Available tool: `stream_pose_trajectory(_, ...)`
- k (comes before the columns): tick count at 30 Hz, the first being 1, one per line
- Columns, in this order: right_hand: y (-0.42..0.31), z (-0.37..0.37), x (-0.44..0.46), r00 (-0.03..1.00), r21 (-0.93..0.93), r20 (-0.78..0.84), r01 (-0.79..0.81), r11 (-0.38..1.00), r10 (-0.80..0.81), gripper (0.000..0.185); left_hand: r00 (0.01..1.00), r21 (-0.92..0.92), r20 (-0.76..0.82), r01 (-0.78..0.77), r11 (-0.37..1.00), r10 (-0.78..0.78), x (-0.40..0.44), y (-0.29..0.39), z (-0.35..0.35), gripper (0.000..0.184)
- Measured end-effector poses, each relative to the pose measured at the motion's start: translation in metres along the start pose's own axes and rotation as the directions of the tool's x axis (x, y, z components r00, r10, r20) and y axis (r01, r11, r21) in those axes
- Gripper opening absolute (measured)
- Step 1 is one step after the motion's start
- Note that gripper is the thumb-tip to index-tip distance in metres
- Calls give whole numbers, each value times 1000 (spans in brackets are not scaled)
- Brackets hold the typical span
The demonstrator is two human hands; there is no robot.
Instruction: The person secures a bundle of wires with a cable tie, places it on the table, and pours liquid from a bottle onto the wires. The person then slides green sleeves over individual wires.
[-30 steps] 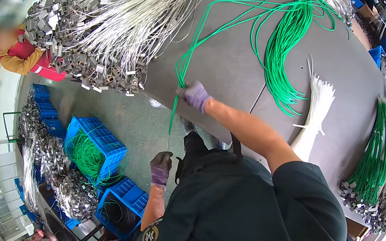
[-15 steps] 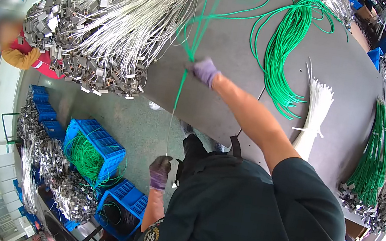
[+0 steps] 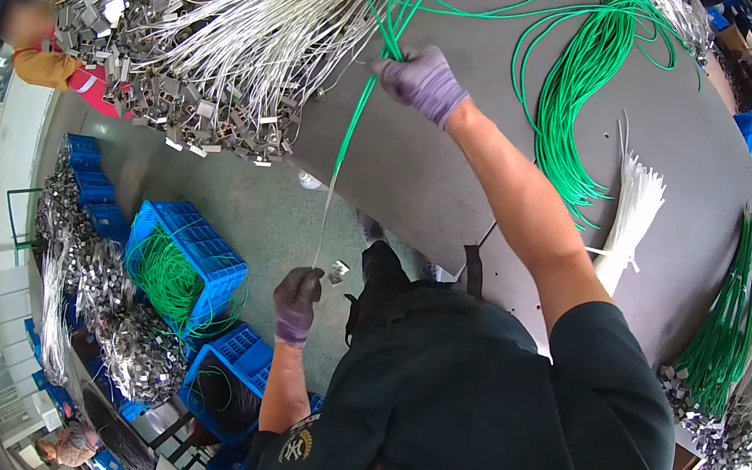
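My right hand (image 3: 425, 83), in a purple glove, is closed around a few green cables (image 3: 353, 128) above the grey table (image 3: 598, 137). From there they run down past the table edge and change into a thin pale wire (image 3: 327, 213). My left hand (image 3: 295, 299), also gloved, is closed at the lower end of that wire, over the floor. Beside its fingers a small shiny metal piece (image 3: 338, 273) shows; whether it is attached to the wire I cannot tell. A thick bundle of green cables (image 3: 581, 90) lies on the table to the right.
A large pile of pale wires (image 3: 270, 31) with metal ends fills the table's left end. White strips (image 3: 633, 212) lie tied at right. Blue crates (image 3: 210, 258) stand on the floor at left, one holding green cable (image 3: 163, 275). A person (image 3: 46, 50) stands beyond the pile.
Both hands stay closed on the strand. My right hand has risen slightly; my left has shifted up and left. The small metal piece now shows beside my left hand.
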State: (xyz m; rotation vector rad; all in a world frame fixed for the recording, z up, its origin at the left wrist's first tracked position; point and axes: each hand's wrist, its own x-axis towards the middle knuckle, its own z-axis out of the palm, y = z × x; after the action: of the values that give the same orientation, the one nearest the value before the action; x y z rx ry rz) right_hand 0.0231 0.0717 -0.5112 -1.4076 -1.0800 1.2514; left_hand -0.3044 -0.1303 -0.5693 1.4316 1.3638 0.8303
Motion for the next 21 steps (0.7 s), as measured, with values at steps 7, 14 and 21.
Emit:
stream_pose_trajectory(7, 118, 24, -7, 943, 103, -31, -326, 940, 330, 22, 968, 134, 85, 225, 965, -237, 1, -42, 16, 16)
stream_pose_trajectory(14, 91, 63, -44, 975, -194, 148, -134, 972, 164, 29, 925, -40, 188, 343, 938, -330, 39, 8, 13, 25)
stream_pose_trajectory(21, -19, 8, -15, 985, -35, -27, 170, 985, -171, 33, 989, -147, 149, 33, 989, -11, 57, 44, 20, 34)
